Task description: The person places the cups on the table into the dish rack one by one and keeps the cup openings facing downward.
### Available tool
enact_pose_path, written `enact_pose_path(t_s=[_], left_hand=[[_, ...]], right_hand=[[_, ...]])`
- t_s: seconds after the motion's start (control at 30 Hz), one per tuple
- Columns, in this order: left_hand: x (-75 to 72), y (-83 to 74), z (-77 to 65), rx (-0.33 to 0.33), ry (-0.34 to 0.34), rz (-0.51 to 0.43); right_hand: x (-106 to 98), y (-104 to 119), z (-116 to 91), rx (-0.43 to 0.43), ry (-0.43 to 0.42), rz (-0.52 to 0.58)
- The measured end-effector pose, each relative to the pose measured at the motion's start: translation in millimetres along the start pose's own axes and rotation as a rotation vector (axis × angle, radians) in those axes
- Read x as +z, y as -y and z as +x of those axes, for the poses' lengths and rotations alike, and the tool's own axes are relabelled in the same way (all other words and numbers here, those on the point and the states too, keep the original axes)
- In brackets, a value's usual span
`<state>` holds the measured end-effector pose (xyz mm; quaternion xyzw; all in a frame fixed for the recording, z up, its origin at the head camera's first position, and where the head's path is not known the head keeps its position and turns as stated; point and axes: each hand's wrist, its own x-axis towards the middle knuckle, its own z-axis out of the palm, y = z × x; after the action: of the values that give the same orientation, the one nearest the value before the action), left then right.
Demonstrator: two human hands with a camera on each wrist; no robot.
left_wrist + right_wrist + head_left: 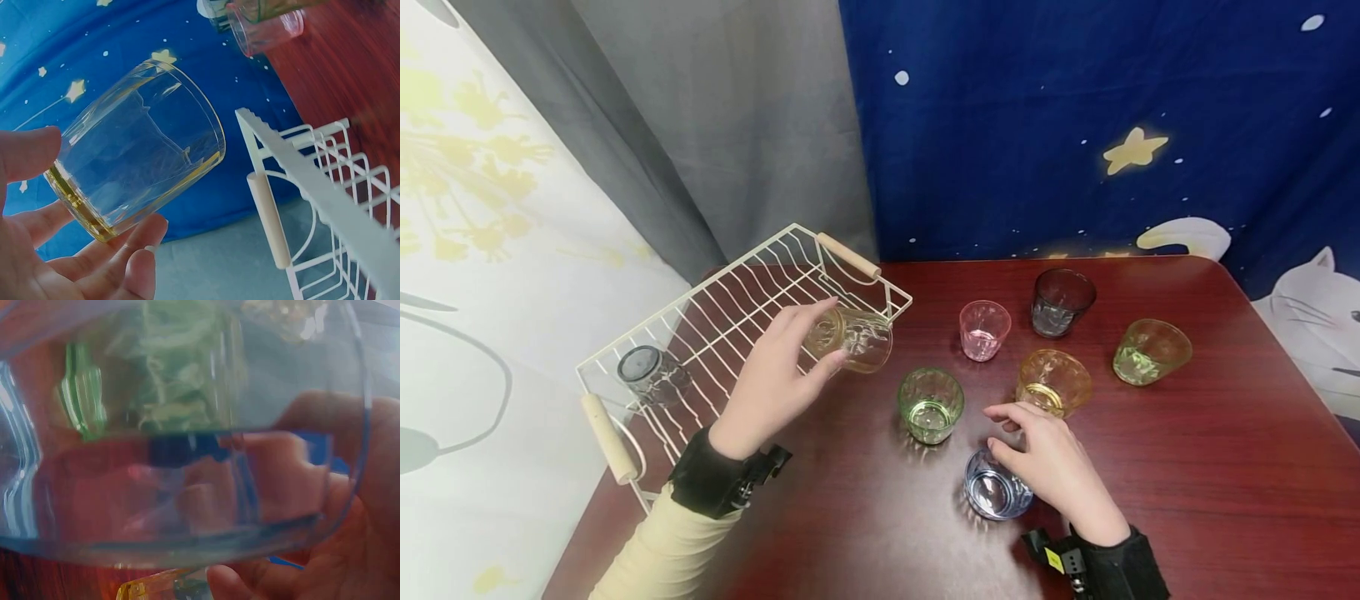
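Observation:
My left hand (775, 375) grips a clear, yellow-tinted glass (865, 340) by its base end, tilted on its side with the rim pointing away from the palm. It is held beside the right end of the white wire rack (730, 271). My right hand (1048, 458) hovers with loosely bent fingers between a blue-tinted glass (997, 487) and an amber glass (1060, 375), thumb close to the blue rim. In the right wrist view the blue glass (175, 553) fills the foreground, fingers behind it. A green glass (930, 404) stands to the left of this hand.
Inside the rack's left end a dark grey glass (655, 375) lies upside down. Farther back on the red-brown table (865, 517) stand a pink glass (984, 332), a black-tinted glass (1062, 304) and a yellow-green glass (1150, 352). Curtains (1000, 125) hang behind the table.

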<state>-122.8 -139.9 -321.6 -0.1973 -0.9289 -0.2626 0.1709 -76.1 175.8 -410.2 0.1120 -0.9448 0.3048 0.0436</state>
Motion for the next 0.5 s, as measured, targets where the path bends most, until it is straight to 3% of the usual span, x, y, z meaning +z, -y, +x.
enact_pose_path(t_s=[0.5], left_hand=[[-24.6,17.3,5.6,-0.029,0.042,0.127]], right_hand=[[-4,-4,-3,0.044,0.055,0.005]])
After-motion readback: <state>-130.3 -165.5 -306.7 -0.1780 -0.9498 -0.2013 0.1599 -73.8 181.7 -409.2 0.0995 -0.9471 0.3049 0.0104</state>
